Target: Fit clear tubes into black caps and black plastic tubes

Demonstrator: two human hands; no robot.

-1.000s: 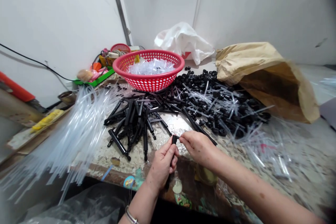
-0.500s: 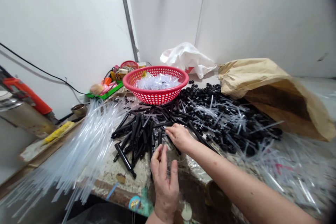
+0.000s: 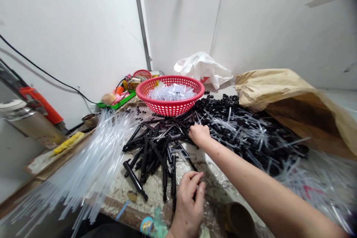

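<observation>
My left hand (image 3: 190, 197) is low over the near edge of the table, fingers curled but apart, with nothing seen in it. To its left lies a heap of black plastic tubes with nozzle ends (image 3: 153, 148). Farther forward, my right hand (image 3: 200, 134) is closed at the left border of a pile of small black caps (image 3: 240, 130) mixed with short clear tubes. Whatever its fingers grip is hidden. Just beyond stands a red perforated basket (image 3: 170, 109) with short clear pieces inside.
Long clear tubes (image 3: 92, 156) fan out at the left, beside a metal cup (image 3: 90, 120) and a thermos (image 3: 33, 126). An open brown paper bag (image 3: 267, 85) and a white plastic bag (image 3: 200, 67) lie behind. A round dark container (image 3: 240, 219) stands near the front edge.
My right hand has moved forward, away from the black tubes to the edge of the cap pile. My left hand has shifted right and its fingers are more curled. The view has shifted slightly.
</observation>
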